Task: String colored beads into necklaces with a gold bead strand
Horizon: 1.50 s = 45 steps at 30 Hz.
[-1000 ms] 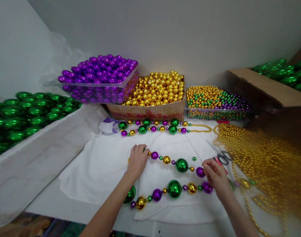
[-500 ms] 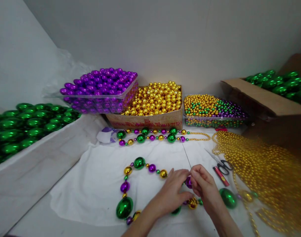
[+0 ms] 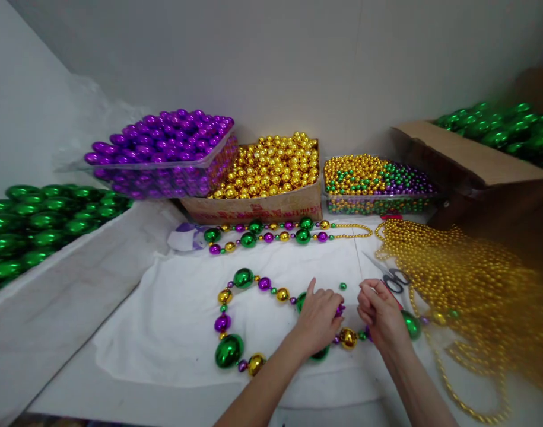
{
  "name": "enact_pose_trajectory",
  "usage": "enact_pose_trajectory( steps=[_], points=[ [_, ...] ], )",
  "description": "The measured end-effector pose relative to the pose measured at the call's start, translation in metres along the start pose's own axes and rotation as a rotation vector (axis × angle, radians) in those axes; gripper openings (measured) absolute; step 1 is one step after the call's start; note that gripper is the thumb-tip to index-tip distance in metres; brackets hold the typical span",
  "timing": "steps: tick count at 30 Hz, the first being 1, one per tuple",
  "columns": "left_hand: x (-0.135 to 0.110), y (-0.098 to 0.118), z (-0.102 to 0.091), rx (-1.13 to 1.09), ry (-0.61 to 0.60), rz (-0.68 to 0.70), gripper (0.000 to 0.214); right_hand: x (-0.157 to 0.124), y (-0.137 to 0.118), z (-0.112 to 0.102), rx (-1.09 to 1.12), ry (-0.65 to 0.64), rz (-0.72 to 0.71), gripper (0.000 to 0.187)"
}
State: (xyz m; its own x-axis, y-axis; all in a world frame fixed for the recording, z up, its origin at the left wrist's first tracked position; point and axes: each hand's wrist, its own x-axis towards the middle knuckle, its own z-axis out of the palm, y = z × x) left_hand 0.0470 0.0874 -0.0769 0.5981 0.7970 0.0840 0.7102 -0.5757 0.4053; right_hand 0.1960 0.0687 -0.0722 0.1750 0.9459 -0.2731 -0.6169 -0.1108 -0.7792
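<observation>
My right hand (image 3: pixel 378 308) is closed in a pinch on a thin needle-like rod (image 3: pixel 357 254), which points up and away from the fingertips. Curled around a purple bead (image 3: pixel 340 310), my left hand (image 3: pixel 319 314) covers most of it. A small green bead (image 3: pixel 343 286) appears between the two hands, above the cloth; whether it lies loose or hangs on a thread I cannot tell. The bead strand (image 3: pixel 229 351), with green, gold and purple beads of mixed sizes, curves from the left, passes under my hands and runs right to a large green bead (image 3: pixel 411 324).
Behind stand a tub of purple beads (image 3: pixel 164 172), a carton of gold beads (image 3: pixel 253 209) and a tub of small mixed beads (image 3: pixel 378 203). A finished-looking strand (image 3: pixel 269 237) lies in front. Scissors (image 3: pixel 393 280) and gold bead chains (image 3: pixel 458 279) are at right.
My right hand has moved right, away from my left hand, with the rod. A small green bead now shows between them. The whole view has shifted slightly.
</observation>
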Motion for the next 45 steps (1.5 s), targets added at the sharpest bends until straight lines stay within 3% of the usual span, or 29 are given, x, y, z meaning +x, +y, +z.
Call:
enact_pose_trajectory(
  steps=[7,10,13,19,23,26,30,34,39,45],
  points=[
    [0.006,-0.003,-0.005,-0.018,-0.114,0.004,0.040,0.001,0.000,-0.006,-0.046,-0.008,0.004,0.026],
    [0.014,-0.012,-0.018,-0.199,-0.209,-0.001,0.053,-0.003,0.003,-0.009,-0.058,0.006,0.007,0.026],
    [0.032,-0.020,-0.025,-0.377,-0.251,-0.088,0.040,-0.008,0.006,-0.008,-0.066,0.019,0.001,0.026],
    [0.068,-0.007,0.000,-0.434,-0.101,-0.327,0.015,-0.013,0.012,0.001,-0.082,0.053,-0.040,0.026],
    [0.074,-0.009,0.012,-0.654,-0.046,-0.406,0.014,-0.011,0.017,0.004,-0.123,0.048,-0.044,0.026],
    [0.067,-0.028,0.003,-0.944,0.029,-0.495,0.011,-0.011,0.018,0.002,-0.182,0.045,-0.036,0.026],
    [0.046,-0.057,-0.023,-1.404,0.148,-0.585,0.013,-0.014,0.016,0.003,-0.274,0.013,-0.007,0.026],
    [0.025,-0.072,-0.041,-1.740,0.283,-0.625,0.010,-0.020,0.012,0.011,-0.410,-0.046,0.029,0.031],
    [0.016,-0.080,-0.046,-1.992,0.385,-0.657,0.012,-0.030,0.008,0.019,-0.512,-0.126,0.094,0.039],
    [0.013,-0.086,-0.048,-2.101,0.450,-0.684,0.011,-0.035,0.006,0.020,-0.568,-0.169,0.114,0.040]
  ],
)
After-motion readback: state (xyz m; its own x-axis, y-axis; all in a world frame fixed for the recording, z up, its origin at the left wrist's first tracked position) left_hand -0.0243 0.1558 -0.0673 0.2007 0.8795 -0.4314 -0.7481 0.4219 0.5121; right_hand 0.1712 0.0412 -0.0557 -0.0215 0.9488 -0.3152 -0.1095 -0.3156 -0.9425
